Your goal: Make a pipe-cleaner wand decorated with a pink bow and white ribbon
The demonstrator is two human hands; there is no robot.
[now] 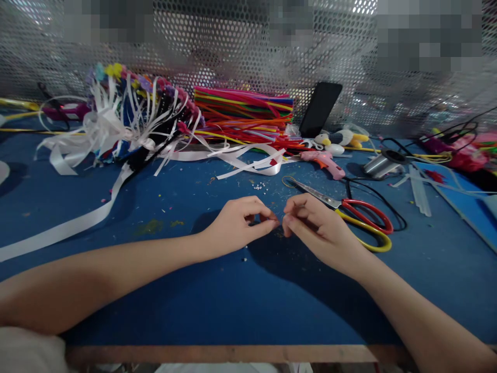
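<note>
Over the middle of the blue table, my left hand [244,223] pinches thumb and forefinger together. Whatever lies between those fingertips is too small to make out. My right hand [316,228] faces it a short gap away, fingers curled in and thumb against the forefinger; anything held there is hidden. Several tiny white beads [259,186] lie loose beyond the hands, and a couple of small bits [244,259] rest just below my left hand. Right behind my right hand lie scissors [367,216] with one red and one yellow handle, blades pointing away to the left.
White ribbons [104,129] and colourful flowers heap at back left. Bundled pipe cleaners [244,114] lie at the back beside a leaning phone [320,109]. A pink glue gun [324,163], a plush duck [341,139] and a wire spool [384,163] sit at right.
</note>
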